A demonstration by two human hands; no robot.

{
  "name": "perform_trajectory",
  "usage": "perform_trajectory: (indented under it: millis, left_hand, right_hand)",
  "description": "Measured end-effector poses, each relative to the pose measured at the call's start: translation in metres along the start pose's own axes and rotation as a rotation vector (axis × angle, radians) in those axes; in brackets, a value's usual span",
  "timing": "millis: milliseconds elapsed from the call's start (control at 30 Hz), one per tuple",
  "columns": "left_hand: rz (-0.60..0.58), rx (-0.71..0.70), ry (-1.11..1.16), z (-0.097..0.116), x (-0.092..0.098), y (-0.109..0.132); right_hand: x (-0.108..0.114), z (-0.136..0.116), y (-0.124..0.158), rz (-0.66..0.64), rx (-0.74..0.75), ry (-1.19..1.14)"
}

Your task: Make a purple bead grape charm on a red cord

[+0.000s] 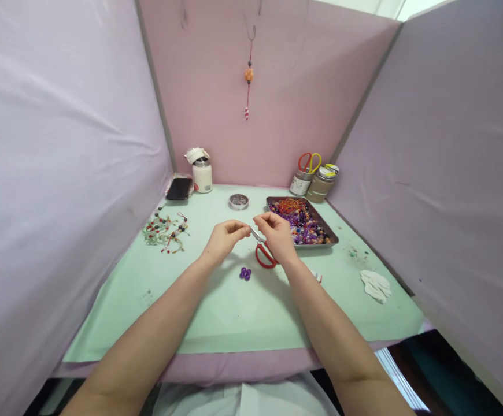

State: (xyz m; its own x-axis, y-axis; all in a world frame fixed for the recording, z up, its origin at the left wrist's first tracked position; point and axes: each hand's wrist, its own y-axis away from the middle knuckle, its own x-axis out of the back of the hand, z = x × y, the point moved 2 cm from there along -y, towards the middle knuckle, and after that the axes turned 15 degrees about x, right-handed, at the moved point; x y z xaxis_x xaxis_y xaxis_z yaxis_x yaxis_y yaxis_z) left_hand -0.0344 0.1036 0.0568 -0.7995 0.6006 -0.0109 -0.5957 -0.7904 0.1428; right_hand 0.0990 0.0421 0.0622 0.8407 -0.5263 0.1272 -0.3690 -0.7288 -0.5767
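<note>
Mint tabletop (217,323) was the work surface; bead tray (325,222) sat just beyond the right hand (278,234). That hand and the left hand (225,238) each had fingertips pinched, near each other; contents too small to tell. Judged fine fingertip work, calling for steady grip. Red-handled scissors (265,266) showed partly behind the right hand, contact unclear. Purple beads (248,276) lay nearer the body, apart from both hands.

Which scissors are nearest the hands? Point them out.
The red-handled scissors at the right hand, silver blades showing between it and the left hand. The red and yellow handles further back stick up from a jar instead.
</note>
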Motion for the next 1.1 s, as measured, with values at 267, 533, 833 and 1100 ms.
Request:
perform_trajectory:
  millis: [267,533,833,1100]
  left_hand:
    - [-0.024,0.206,0.223,-0.011,-0.005,-0.004]
    - [-0.063,0.303,0.391,-0.011,-0.002,-0.017]
    - [-0.105,0.368,0.326,-0.018,-0.013,-0.031]
    - [-0.057,0.454,0.306,-0.03,-0.018,-0.032]
  right_hand:
    - [-0.005,0.019,0.001,0.009,-0.118,-0.127]
    - [0.001,0.024,0.0,-0.12,-0.174,-0.134]
    - [0.013,0.026,-0.011,-0.242,-0.195,-0.123]
    - [0.014,0.046,-0.007,-0.248,-0.214,-0.11]
